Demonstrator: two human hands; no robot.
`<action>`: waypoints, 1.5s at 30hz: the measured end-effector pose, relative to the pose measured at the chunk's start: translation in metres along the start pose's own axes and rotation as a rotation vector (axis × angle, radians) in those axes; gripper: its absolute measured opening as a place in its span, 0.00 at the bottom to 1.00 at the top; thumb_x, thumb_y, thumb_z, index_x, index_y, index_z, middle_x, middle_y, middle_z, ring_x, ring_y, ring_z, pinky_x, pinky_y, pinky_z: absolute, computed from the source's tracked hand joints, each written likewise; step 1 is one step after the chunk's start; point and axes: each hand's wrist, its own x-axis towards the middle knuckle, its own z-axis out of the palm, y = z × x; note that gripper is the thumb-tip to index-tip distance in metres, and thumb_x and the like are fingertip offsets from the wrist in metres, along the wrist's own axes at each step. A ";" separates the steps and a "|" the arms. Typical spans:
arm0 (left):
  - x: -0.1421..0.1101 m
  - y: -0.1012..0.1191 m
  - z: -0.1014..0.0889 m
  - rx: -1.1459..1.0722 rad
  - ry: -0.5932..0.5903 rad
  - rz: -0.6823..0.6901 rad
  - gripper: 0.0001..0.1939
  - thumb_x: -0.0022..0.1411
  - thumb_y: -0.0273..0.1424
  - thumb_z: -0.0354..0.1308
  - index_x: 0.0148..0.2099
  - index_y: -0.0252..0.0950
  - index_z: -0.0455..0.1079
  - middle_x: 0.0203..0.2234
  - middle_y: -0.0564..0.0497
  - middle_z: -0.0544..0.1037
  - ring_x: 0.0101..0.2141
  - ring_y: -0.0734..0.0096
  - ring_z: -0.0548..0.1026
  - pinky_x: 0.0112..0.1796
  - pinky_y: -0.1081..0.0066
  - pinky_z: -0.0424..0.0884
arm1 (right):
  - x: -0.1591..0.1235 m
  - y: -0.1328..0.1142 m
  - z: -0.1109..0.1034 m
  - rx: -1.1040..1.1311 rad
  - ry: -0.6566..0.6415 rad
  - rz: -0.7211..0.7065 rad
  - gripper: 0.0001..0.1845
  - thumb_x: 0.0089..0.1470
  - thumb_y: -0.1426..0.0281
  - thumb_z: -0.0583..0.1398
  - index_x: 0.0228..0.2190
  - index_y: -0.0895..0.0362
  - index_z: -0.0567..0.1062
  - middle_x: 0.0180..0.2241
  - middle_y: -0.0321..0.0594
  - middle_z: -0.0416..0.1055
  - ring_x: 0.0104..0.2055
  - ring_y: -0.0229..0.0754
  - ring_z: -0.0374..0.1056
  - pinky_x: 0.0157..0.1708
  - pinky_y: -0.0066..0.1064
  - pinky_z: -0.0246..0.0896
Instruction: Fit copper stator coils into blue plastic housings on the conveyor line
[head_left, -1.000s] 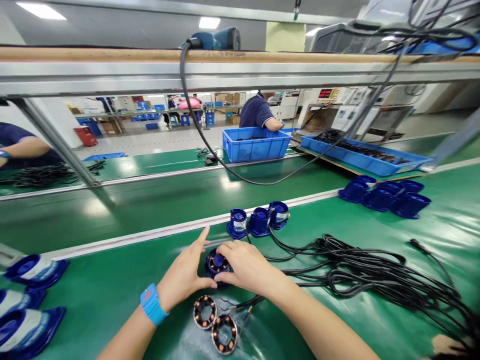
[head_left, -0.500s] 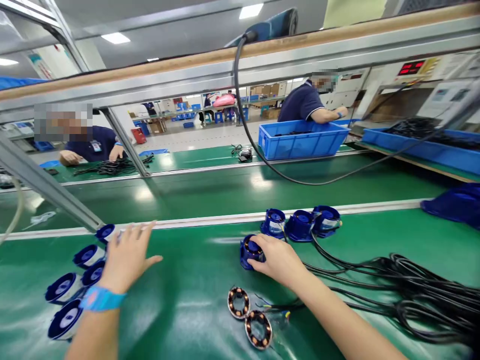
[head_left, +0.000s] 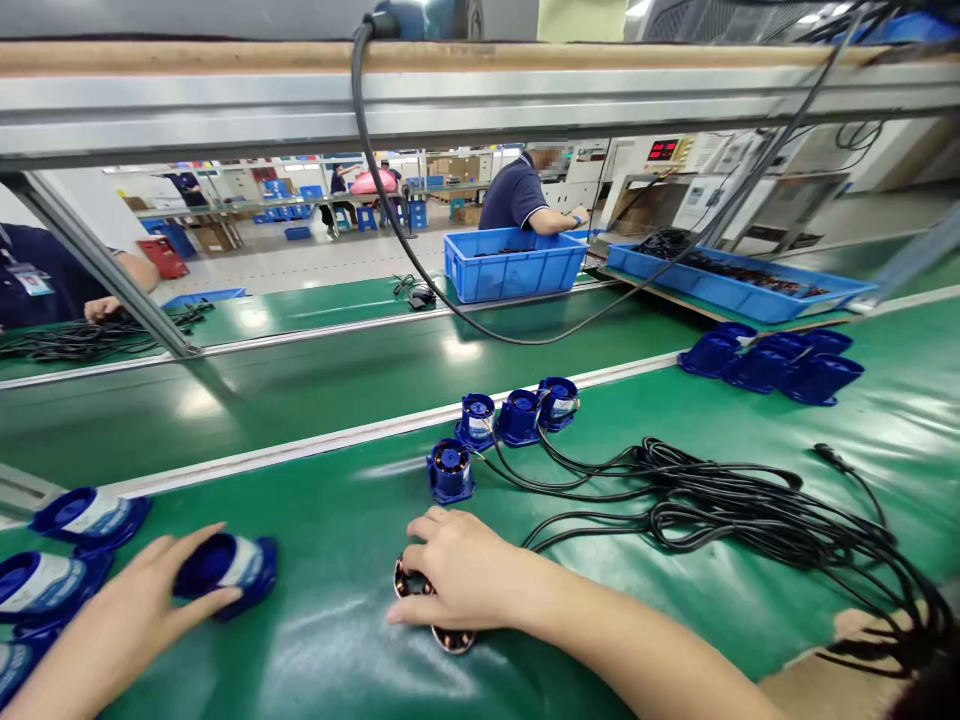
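Observation:
My left hand (head_left: pixel 142 610) is closed round a blue plastic motor housing (head_left: pixel 244 570) with a white label, thumb and fingers on either side of it. Further left stand more blue housings (head_left: pixel 90 515). My right hand (head_left: pixel 465 570) reaches over two copper-wound stator rings (head_left: pixel 454 640), with thumb and fingers about the upper ring, partly hiding both. Beyond it, a blue housing with a stator inside (head_left: pixel 451 472) sits in front of three similar housings (head_left: pixel 520 418) with black cables attached.
Black cables (head_left: pixel 705 500) lie bundled on the right of the green bench. Blue housings (head_left: pixel 772 360) cluster at back right. Blue bins (head_left: pixel 517 265) stand beyond the rail. A cable (head_left: pixel 420 270) hangs from the shelf. Two co-workers sit opposite; a partly hidden hand (head_left: pixel 862 630) appears lower right.
My right hand has left the blue housing and come down onto the stator rings. My left hand, open before, now grips a blue housing. The view has turned right.

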 end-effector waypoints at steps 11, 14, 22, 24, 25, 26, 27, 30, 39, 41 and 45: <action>0.035 0.206 0.052 -0.464 -0.203 0.338 0.37 0.51 0.53 0.72 0.60 0.47 0.67 0.43 0.51 0.69 0.45 0.61 0.73 0.47 0.64 0.71 | -0.038 0.008 -0.054 0.109 0.341 0.013 0.10 0.66 0.63 0.62 0.45 0.53 0.79 0.48 0.40 0.73 0.49 0.43 0.69 0.50 0.32 0.65; 0.034 0.231 0.064 -0.545 -0.235 0.378 0.36 0.50 0.53 0.72 0.57 0.46 0.69 0.41 0.52 0.69 0.43 0.62 0.72 0.45 0.63 0.70 | -0.041 0.011 -0.058 0.076 0.377 0.038 0.09 0.66 0.62 0.62 0.45 0.52 0.79 0.50 0.39 0.72 0.49 0.44 0.69 0.50 0.34 0.64; 0.033 0.259 0.079 -0.599 -0.238 0.355 0.35 0.49 0.50 0.74 0.55 0.44 0.69 0.41 0.52 0.68 0.42 0.61 0.71 0.43 0.62 0.70 | -0.043 0.020 -0.059 -0.045 0.190 0.097 0.18 0.59 0.60 0.68 0.46 0.56 0.75 0.41 0.41 0.75 0.44 0.49 0.70 0.44 0.37 0.65; 0.031 0.257 0.081 -0.629 -0.211 0.369 0.39 0.49 0.49 0.74 0.59 0.46 0.65 0.44 0.51 0.69 0.45 0.60 0.71 0.45 0.62 0.71 | -0.048 0.021 -0.061 -0.059 0.158 0.112 0.23 0.57 0.56 0.69 0.47 0.55 0.75 0.41 0.42 0.75 0.45 0.51 0.70 0.45 0.40 0.66; 0.028 0.255 0.082 -0.647 -0.164 0.376 0.39 0.50 0.48 0.75 0.60 0.46 0.64 0.45 0.50 0.69 0.46 0.60 0.71 0.45 0.62 0.71 | -0.049 0.021 -0.061 -0.061 0.152 0.113 0.24 0.56 0.54 0.69 0.48 0.55 0.75 0.41 0.43 0.74 0.46 0.51 0.70 0.45 0.41 0.66; 0.024 0.252 0.082 -0.657 -0.083 0.382 0.37 0.52 0.46 0.74 0.59 0.45 0.63 0.46 0.50 0.70 0.45 0.61 0.71 0.45 0.62 0.71 | -0.048 0.021 -0.060 -0.059 0.156 0.110 0.25 0.56 0.53 0.69 0.48 0.55 0.75 0.43 0.43 0.74 0.47 0.52 0.69 0.46 0.41 0.67; 0.018 0.249 0.082 -0.650 0.020 0.395 0.30 0.55 0.44 0.72 0.55 0.43 0.65 0.44 0.50 0.70 0.44 0.62 0.71 0.43 0.63 0.71 | -0.046 0.021 -0.057 -0.057 0.166 0.110 0.25 0.56 0.53 0.69 0.49 0.54 0.75 0.44 0.43 0.73 0.48 0.52 0.68 0.46 0.42 0.68; -0.007 0.239 0.085 -0.505 0.223 0.583 0.12 0.67 0.43 0.61 0.42 0.41 0.68 0.34 0.50 0.70 0.36 0.65 0.71 0.36 0.66 0.70 | -0.032 0.024 -0.040 -0.069 0.180 0.146 0.26 0.52 0.55 0.72 0.47 0.55 0.76 0.48 0.45 0.70 0.50 0.54 0.67 0.47 0.45 0.70; -0.060 0.235 0.163 -0.442 0.013 0.818 0.17 0.63 0.48 0.64 0.46 0.42 0.71 0.31 0.50 0.79 0.30 0.69 0.77 0.28 0.72 0.72 | -0.030 0.022 -0.001 0.027 0.668 -0.009 0.21 0.52 0.64 0.70 0.46 0.57 0.74 0.48 0.48 0.75 0.49 0.52 0.73 0.48 0.43 0.74; -0.063 0.235 0.164 -0.453 -0.004 0.868 0.17 0.65 0.45 0.64 0.50 0.43 0.69 0.31 0.53 0.80 0.29 0.72 0.78 0.30 0.73 0.73 | -0.041 0.021 -0.002 -0.006 0.845 -0.110 0.23 0.57 0.63 0.67 0.51 0.55 0.71 0.51 0.49 0.74 0.53 0.52 0.72 0.52 0.42 0.73; -0.067 0.224 0.114 -0.405 0.133 0.964 0.17 0.71 0.41 0.56 0.59 0.46 0.64 0.36 0.50 0.81 0.36 0.68 0.79 0.38 0.69 0.74 | -0.034 0.031 0.019 -0.030 0.709 -0.109 0.25 0.48 0.67 0.72 0.47 0.55 0.74 0.48 0.48 0.76 0.47 0.53 0.76 0.46 0.41 0.77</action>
